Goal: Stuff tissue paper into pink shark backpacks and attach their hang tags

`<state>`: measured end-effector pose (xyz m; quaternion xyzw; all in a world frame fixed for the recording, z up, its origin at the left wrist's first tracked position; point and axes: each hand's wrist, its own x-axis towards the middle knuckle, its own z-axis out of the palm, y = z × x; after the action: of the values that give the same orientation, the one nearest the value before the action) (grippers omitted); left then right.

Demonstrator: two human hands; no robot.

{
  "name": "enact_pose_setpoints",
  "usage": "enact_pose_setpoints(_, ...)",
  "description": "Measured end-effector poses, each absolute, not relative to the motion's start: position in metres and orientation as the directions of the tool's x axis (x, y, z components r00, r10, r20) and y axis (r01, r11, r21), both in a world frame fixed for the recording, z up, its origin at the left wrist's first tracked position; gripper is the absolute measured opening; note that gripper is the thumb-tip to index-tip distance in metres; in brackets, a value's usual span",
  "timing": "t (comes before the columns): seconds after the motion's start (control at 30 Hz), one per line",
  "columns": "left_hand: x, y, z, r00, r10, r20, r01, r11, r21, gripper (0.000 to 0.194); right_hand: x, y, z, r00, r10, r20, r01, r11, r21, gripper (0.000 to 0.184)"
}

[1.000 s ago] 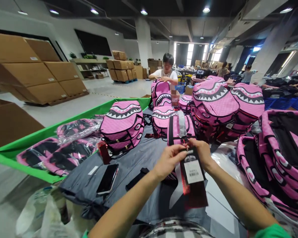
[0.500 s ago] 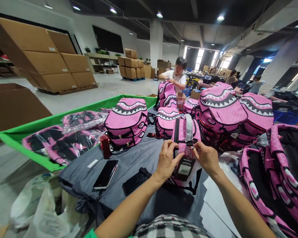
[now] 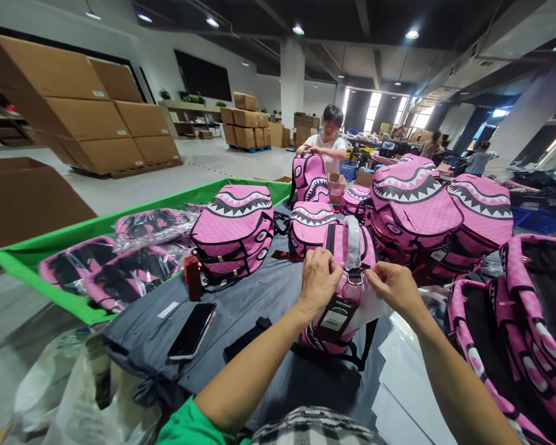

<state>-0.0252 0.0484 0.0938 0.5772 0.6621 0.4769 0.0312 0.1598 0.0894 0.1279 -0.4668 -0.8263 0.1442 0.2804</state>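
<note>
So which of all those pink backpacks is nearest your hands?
The one between the left hand and right hand, with whitish wrap at its top and a dark tag hanging below; the other backpacks sit farther off.

The backpack point(image 3: 338, 246) between my left hand point(image 3: 319, 278) and right hand point(image 3: 393, 289) is pink with black trim and stands on the dark cloth-covered worktop point(image 3: 139, 318). Pale, translucent wrapping point(image 3: 353, 244) covers its top handle. Just below, beside a metal ring point(image 3: 354, 278), hangs a black tag point(image 3: 344, 309) with a pale barcode label point(image 3: 333, 319), slightly tilted. Black straps point(image 3: 367, 346) reach down to the cloth near its base.
</note>
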Motion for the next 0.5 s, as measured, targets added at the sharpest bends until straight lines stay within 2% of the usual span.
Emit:
enact_pose_setpoints(0.07, -0.026, 0.045, 0.1, -0.309, 0.825, 0.473, 0.751, -0.094, 0.653, 0.021, 0.156, 0.093, 0.133, -0.439, 0.842, 0.314, 0.675, 0.54, -0.503, 0.036)
enact_pose_setpoints(0.2, -0.031, 0.023, 0.097, -0.245, 0.874, 0.42, 0.711, -0.132, 0.69, 0.013, 0.154, 0.094, 0.134, -0.478, 0.836, 0.27, 0.608, 0.537, -0.585, 0.032)
enact_pose_setpoints(0.33, -0.03, 0.012, 0.086, -0.264, 0.862, 0.432, 0.714, -0.126, 0.688, 0.018, 0.155, 0.095, 0.13, -0.446, 0.841, 0.307, 0.582, 0.533, -0.614, 0.033)
enact_pose_setpoints(0.43, -0.024, 0.02, 0.085, -0.327, 0.851, 0.41, 0.739, -0.04, 0.673, 0.026, 0.159, 0.098, 0.131, -0.475, 0.855, 0.209, 0.521, 0.465, -0.716, 0.036)
enact_pose_setpoints(0.5, -0.019, 0.028, 0.092, -0.316, 0.864, 0.391, 0.789, 0.011, 0.614, 0.026, 0.162, 0.101, 0.136, -0.488, 0.864, 0.121, 0.467, 0.376, -0.8, 0.039)
